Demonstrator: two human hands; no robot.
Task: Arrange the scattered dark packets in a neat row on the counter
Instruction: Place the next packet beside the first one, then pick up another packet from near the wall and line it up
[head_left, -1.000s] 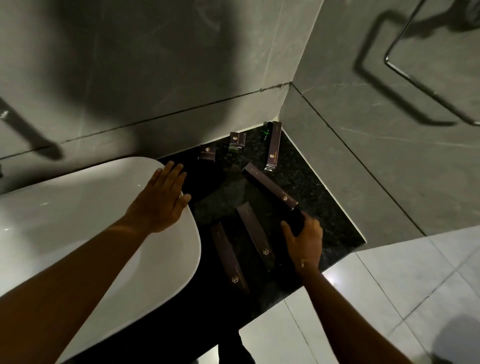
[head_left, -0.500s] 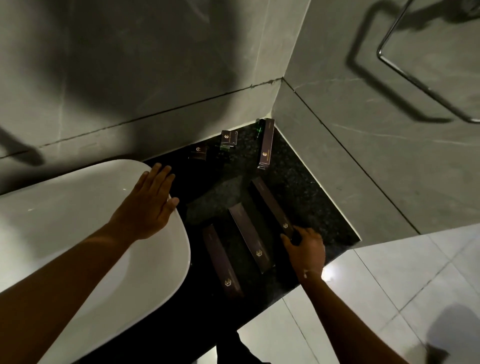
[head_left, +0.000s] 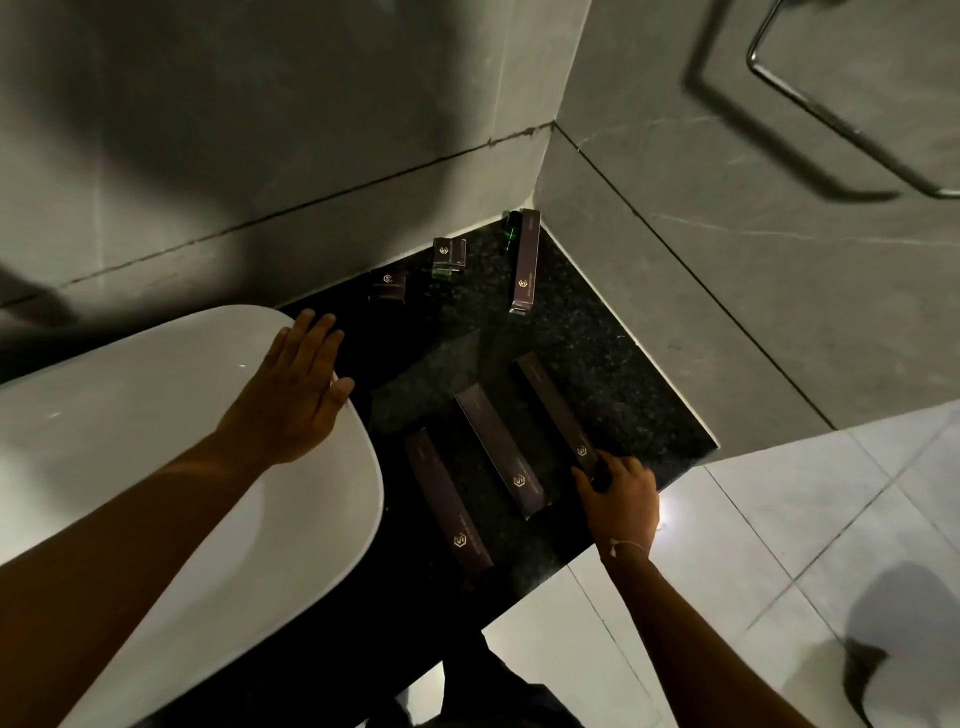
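Note:
Three long dark packets lie side by side on the black counter (head_left: 613, 374): the left one (head_left: 448, 501), the middle one (head_left: 500, 451) and the right one (head_left: 551, 408). My right hand (head_left: 618, 499) grips the near end of the right packet at the counter's front edge. A fourth long packet (head_left: 524, 262) lies apart near the back corner. Two small dark boxes (head_left: 388, 286) (head_left: 450, 253) sit by the back wall. My left hand (head_left: 291, 395) rests flat and open on the rim of the white basin (head_left: 130, 467).
A small green bottle (head_left: 511, 226) stands in the back corner beside the far packet. Grey tiled walls close the counter at the back and right. A chrome towel rail (head_left: 831, 119) hangs on the right wall. Light floor tiles lie below the counter's front edge.
My right hand has swung the right packet from a slanted lie into line with the other two and drawn it nearer the front edge. My left hand stayed on the basin.

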